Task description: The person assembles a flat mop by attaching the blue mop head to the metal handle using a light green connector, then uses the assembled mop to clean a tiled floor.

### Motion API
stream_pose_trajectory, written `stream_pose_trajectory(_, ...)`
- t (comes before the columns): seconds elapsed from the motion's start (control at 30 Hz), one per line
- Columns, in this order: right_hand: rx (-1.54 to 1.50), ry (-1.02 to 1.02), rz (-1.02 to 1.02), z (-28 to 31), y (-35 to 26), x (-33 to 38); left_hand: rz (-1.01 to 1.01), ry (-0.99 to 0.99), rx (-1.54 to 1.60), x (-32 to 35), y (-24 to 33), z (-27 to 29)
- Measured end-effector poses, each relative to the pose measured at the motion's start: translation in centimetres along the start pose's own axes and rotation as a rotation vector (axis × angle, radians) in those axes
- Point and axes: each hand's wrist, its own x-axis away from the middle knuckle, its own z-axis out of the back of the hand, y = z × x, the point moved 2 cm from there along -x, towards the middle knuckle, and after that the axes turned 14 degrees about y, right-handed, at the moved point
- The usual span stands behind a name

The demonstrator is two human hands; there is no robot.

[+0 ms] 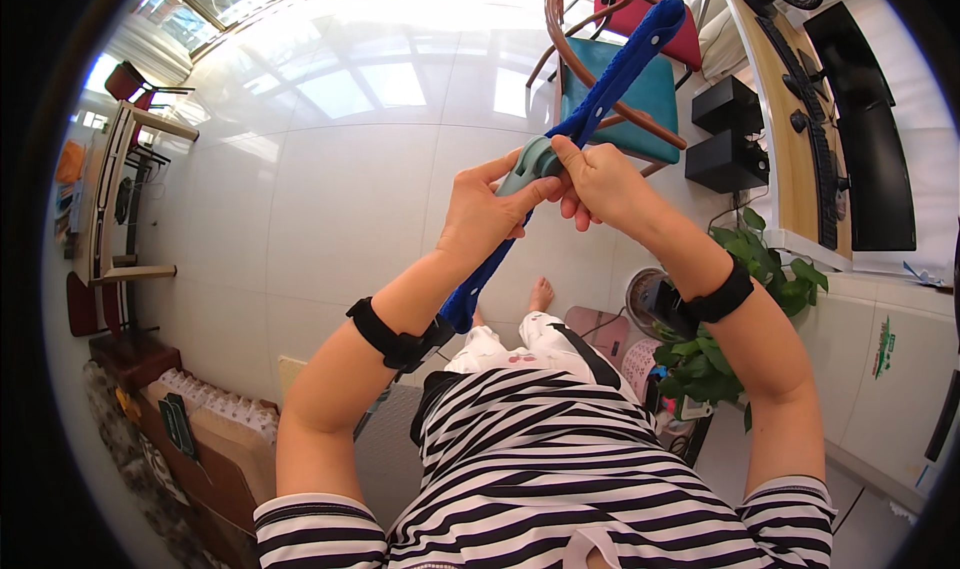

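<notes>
In front of my body I hold up a long blue strip [622,73] with white dots along it. It slants from the upper right, passes behind my hands and comes out at the lower left. A grey-green plastic clip-like piece [519,172] sits at the strip's middle. My left hand [482,205] is closed around this piece, thumb and fingers on either side. The fingers of my right hand [608,185] are curled, with the thumb pressed where the strip and the piece meet. A dark part of the piece shows between my hands.
A wooden-armed chair with a teal seat [640,94] stands ahead on the right. Beyond it, a desk [785,159] carries a monitor [868,129] and keyboard. A leafy plant [755,254] is near my right arm. At the far left is a table [112,189]; pale tiles [345,189] cover the floor.
</notes>
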Motion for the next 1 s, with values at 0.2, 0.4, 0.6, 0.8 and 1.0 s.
stream_pose_trajectory(0.2, -0.038, -0.009, -0.023, -1.0, 0.4, 0.1, -0.051, 0.039, -0.091, -0.2, -0.5, 0.4)
stream_pose_trajectory(0.4, 0.144, 0.188, 0.206, -0.1, 1.0, -0.1, -0.113, 0.058, -0.093, -0.5, -0.2, 1.1)
stream_pose_trajectory(0.6, 0.179, 0.464, 1.074, 0.1, -0.2, 1.4, -0.125, 0.035, -0.024, -0.4, -0.4, 1.0)
stream_pose_trajectory(0.8, 0.428, 0.497, 1.335, -0.5, 0.3, 1.9, -0.11, 0.041, -0.02, -0.2, -0.2, 1.2)
stream_pose_trajectory(1.0, 0.389, 0.557, 1.333, -0.6, 0.6, 1.4, -0.043, 0.025, -0.002, -0.1, 0.0, 1.0)
